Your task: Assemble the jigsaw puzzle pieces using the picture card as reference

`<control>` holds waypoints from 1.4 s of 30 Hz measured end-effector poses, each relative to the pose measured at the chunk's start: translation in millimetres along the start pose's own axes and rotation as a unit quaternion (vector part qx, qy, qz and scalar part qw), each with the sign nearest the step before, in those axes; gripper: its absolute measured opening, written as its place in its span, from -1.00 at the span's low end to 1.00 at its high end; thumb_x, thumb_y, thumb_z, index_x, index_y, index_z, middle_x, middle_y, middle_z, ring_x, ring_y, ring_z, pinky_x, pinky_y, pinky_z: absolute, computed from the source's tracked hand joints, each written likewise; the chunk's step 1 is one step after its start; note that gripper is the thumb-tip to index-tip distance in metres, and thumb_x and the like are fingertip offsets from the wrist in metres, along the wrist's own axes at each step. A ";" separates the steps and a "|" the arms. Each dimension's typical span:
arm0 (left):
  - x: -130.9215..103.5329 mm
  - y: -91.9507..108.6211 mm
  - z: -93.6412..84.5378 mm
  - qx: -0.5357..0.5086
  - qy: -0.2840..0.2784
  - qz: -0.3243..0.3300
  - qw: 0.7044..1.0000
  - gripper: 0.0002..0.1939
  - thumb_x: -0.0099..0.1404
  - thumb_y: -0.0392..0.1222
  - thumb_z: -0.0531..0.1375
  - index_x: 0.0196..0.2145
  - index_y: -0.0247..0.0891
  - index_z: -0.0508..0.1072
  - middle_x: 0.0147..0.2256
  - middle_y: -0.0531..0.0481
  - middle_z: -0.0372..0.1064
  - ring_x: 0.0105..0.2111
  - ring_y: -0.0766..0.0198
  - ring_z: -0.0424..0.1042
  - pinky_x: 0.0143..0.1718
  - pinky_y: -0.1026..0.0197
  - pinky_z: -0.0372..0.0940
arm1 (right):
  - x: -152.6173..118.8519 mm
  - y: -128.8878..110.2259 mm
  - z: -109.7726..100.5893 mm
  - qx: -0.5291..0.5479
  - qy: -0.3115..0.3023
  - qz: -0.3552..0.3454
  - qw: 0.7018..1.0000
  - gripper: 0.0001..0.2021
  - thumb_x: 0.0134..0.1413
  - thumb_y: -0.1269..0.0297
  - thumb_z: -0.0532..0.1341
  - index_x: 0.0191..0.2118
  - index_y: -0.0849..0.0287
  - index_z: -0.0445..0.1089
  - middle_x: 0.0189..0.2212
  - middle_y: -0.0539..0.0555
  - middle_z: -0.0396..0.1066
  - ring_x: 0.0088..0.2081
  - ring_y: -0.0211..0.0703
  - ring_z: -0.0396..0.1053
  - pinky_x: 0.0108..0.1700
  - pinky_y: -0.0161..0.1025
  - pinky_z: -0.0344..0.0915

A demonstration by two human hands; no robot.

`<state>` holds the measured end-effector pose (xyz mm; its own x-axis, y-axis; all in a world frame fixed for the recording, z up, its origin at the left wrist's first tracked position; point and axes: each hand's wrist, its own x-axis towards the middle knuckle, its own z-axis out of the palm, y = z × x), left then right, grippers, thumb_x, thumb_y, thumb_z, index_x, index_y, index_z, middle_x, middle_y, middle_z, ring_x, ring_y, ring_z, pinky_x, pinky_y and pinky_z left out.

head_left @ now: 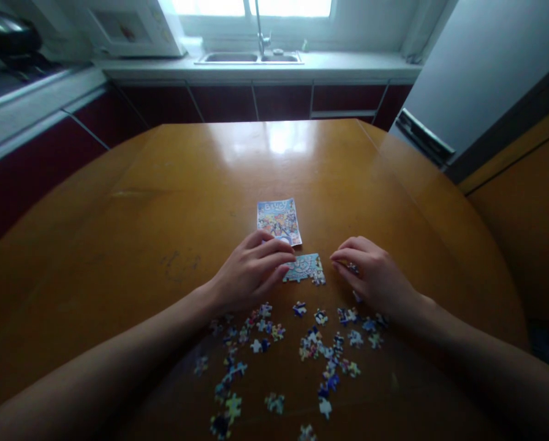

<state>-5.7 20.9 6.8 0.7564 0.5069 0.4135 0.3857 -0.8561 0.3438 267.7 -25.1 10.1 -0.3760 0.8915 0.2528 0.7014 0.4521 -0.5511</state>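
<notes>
A joined strip of jigsaw puzzle [304, 267], pale blue with lettering, lies mid-table with an uneven right edge. My left hand [256, 266] rests over its left end, fingers outstretched and thumb apart. Just right of the strip, my right hand [371, 269] has thumb and fingertips pinched together; whatever is between the tips is too small to make out. Through the gap behind them a puzzle piece [353, 267] shows. Above the strip lies a colourful picture sheet [279, 219], its lower part covered by my left fingers.
Loose puzzle pieces lie scattered nearer me, among them a left group [231, 367] and a right group [329, 352]. The wooden table [187, 177] has a rounded edge. Beyond it stand a counter with a sink [231, 58], a white microwave [122, 27] and a fridge [486, 67].
</notes>
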 end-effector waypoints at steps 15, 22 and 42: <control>-5.6 -12.0 -0.4 0.022 0.026 -0.022 0.999 -0.78 0.44 -0.20 0.07 -0.16 -0.17 0.53 -0.13 -0.03 0.47 -0.15 0.16 0.31 -0.03 0.04 0.24 | 3.5 1.3 14.7 -0.014 -0.035 -0.069 0.997 -0.75 0.25 0.49 0.11 -0.14 0.13 0.52 -0.11 0.18 0.40 -0.04 -0.01 0.25 -0.01 -0.05 0.31; -5.0 -13.8 2.3 0.016 0.065 -0.013 0.998 -0.79 0.43 -0.24 0.07 -0.21 -0.19 0.52 -0.17 -0.05 0.47 -0.17 0.16 0.31 -0.05 0.05 0.27 | 2.5 1.0 17.6 -0.017 -0.019 -0.080 0.996 -0.75 0.19 0.55 0.11 -0.20 0.16 0.52 -0.10 0.20 0.40 -0.03 0.03 0.25 0.00 0.00 0.30; -3.3 -7.1 -2.5 -0.027 -0.037 0.069 0.997 -0.81 0.41 -0.18 0.10 -0.20 -0.14 0.53 -0.16 -0.02 0.52 -0.20 0.15 0.34 -0.11 0.03 0.29 | 6.4 9.1 -3.3 0.021 0.064 -0.016 0.998 -0.82 0.19 0.51 0.15 -0.27 0.14 0.48 -0.23 0.12 0.42 -0.13 -0.05 0.32 -0.07 -0.05 0.33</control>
<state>-12.3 25.6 5.1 0.8375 0.3744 0.3981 0.2479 -0.9094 0.3339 273.7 -15.3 9.3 -0.3151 0.8743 0.3693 0.6628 0.4812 -0.5737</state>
